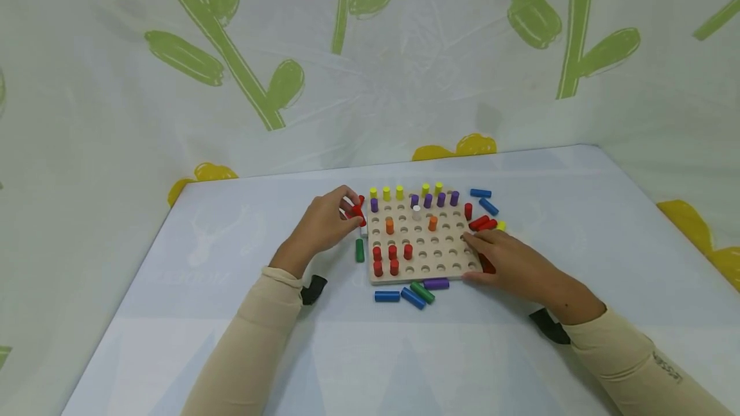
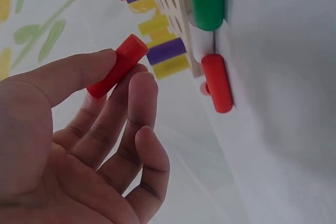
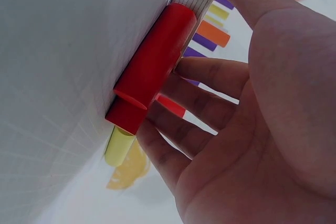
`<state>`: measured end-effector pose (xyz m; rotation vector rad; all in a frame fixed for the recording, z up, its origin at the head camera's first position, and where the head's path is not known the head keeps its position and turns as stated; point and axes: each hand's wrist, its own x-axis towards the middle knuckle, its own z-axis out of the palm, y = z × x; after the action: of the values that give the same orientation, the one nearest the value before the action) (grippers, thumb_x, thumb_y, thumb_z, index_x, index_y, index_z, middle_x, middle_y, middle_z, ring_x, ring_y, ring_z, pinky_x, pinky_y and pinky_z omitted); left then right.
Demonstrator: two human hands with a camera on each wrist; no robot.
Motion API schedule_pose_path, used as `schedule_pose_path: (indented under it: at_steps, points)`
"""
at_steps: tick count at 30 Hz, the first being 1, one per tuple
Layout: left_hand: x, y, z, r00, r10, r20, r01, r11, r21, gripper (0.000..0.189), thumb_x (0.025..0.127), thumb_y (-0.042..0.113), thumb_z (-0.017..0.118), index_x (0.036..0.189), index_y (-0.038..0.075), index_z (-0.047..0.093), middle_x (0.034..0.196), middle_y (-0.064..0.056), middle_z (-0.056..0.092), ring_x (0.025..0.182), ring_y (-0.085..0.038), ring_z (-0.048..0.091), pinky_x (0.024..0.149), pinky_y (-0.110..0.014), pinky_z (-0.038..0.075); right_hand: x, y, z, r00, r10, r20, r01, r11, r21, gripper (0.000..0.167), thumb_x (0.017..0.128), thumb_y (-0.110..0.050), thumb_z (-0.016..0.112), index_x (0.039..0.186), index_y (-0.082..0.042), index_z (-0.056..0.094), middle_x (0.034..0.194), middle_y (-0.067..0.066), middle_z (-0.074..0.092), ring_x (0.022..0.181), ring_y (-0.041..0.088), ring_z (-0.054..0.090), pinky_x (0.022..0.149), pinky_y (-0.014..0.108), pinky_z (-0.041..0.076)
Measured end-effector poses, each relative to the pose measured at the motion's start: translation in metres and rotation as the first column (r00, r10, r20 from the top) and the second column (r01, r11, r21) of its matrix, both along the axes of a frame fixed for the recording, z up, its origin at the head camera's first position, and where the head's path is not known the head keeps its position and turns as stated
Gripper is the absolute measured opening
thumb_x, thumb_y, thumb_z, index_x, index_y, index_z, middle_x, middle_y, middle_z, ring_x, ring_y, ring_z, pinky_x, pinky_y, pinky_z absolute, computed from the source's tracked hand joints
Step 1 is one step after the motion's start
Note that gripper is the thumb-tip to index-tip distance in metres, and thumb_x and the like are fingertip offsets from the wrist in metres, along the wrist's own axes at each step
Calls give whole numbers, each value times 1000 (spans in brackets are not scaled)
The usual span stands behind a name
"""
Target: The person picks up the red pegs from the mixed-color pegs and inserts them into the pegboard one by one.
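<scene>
My left hand is raised at the left edge of a wooden pegboard, pinching a red peg between thumb and fingertips, the peg tilted and clear of the board. Upright in holes stand yellow pegs at the back, purple pegs before them, orange pegs, a white peg and red pegs at front left. At the board's right front corner rests my right hand, fingers extended against the board. Loose red pegs lie beside it, partly hidden by the hand in the head view.
Loose blue pegs, a green peg and a purple peg lie before the board. Another green peg lies left of it. More blue pegs are at the back right. A patterned cloth hangs behind the table.
</scene>
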<state>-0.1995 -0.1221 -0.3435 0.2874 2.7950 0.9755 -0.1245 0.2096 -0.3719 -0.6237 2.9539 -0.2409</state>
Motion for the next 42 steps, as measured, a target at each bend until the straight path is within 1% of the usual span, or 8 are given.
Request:
schedule_pose_path:
  at_steps: [5,11,15,20,23,28,37,42]
  points:
    - [6,6,4,999,-35,-36,35,999,14,31,92,18,71,119,14,57,109,-6,69,95,-22,63,79,-32,58,0,0,0,1000,7,-3,-7,1000,-7,81,85,-52,74,146,-4,50,136,20,57,124,36,56,102,52,50]
    - [12,12,10,999,-41,-35,43,998,51,32,94,17,69,122,15,53,111,-6,67,97,-22,63,80,-31,60,0,0,0,1000,14,-8,-14,1000,-8,80,85,-51,74,145,-3,50,136,21,57,123,37,56,102,52,50]
    - [14,16,12,997,-63,-39,66,994,82,36,94,15,68,125,12,52,109,-6,67,97,-21,64,80,-31,60,0,1,0,1000,13,-4,-13,1000,-7,81,85,-51,75,145,-3,50,136,21,57,123,37,56,102,52,51]
    - [18,20,16,993,-102,-65,109,988,106,33,93,13,69,122,11,53,108,-5,69,98,-20,67,83,-32,60,-1,1,-1,1000,5,3,-5,1000,-7,82,85,-52,74,146,-4,49,137,21,56,125,37,55,103,52,50]
    - [20,22,17,989,-124,-81,133,985,109,30,93,12,69,119,11,54,106,-4,68,97,-18,67,82,-31,60,-1,1,0,1000,4,1,-4,1000,-6,82,85,-52,74,146,-4,50,137,20,56,124,37,55,103,52,50]
    - [24,23,18,986,-150,-66,158,980,122,28,93,13,70,117,13,55,107,-3,68,96,-18,67,80,-30,60,0,1,-1,1000,8,-4,-8,1000,-4,81,85,-53,74,145,-4,50,136,20,57,124,36,56,102,51,51]
    - [30,28,20,984,-170,-61,176,978,111,31,92,13,72,119,10,58,105,-1,71,96,-16,66,83,-29,59,0,0,-1,1000,4,-1,-4,1000,-11,82,84,-53,74,146,-4,50,136,21,56,123,37,56,102,51,51]
    - [34,31,21,982,-181,-60,187,978,93,26,91,16,73,114,14,60,100,2,72,93,-14,66,80,-27,59,0,1,-2,1000,1,0,-1,1000,-6,83,84,-52,75,146,-4,49,137,21,56,124,37,56,102,51,51]
